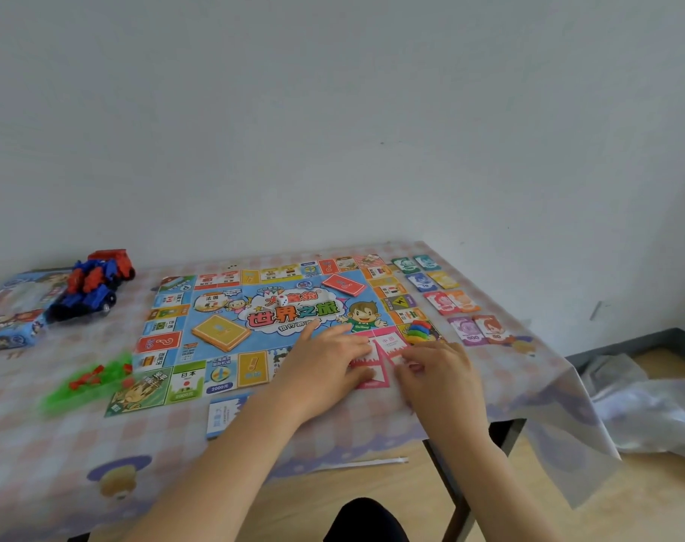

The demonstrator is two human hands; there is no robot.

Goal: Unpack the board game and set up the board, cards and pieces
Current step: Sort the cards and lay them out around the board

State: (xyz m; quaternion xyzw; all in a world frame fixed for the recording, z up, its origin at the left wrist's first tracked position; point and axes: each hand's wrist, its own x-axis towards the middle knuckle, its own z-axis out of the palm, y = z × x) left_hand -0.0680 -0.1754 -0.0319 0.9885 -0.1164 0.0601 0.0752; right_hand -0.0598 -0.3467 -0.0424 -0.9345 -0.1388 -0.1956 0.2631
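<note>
**Pink cards under both hands at the board's near right corner**

We see the pink cards (376, 361) fanned on the near right corner of the game board (262, 285), which lies open and flat on the table's checked cloth (98, 444). The left hand (325, 365) lies on them with fingers stretched out and flat, gripping nothing. The right hand (438, 379) has bent fingers with the tips on the cards' right edge; we cannot tell whether it pinches one.

On the board we find a yellow deck (220, 332), a red deck (344, 285), a white die (282, 300) near the middle, and a heap of coloured pieces (421, 331) just beyond the right hand. A blue card stack (225, 412) sits off the near edge. Paper money (446, 299) lies in paired rows right of the board.

To the left we note a green bag of red pieces (94, 379), then a red and blue toy truck (94, 283) resting on the game box (12, 311). Crumpled plastic (646, 397) lies on the floor at right.
</note>
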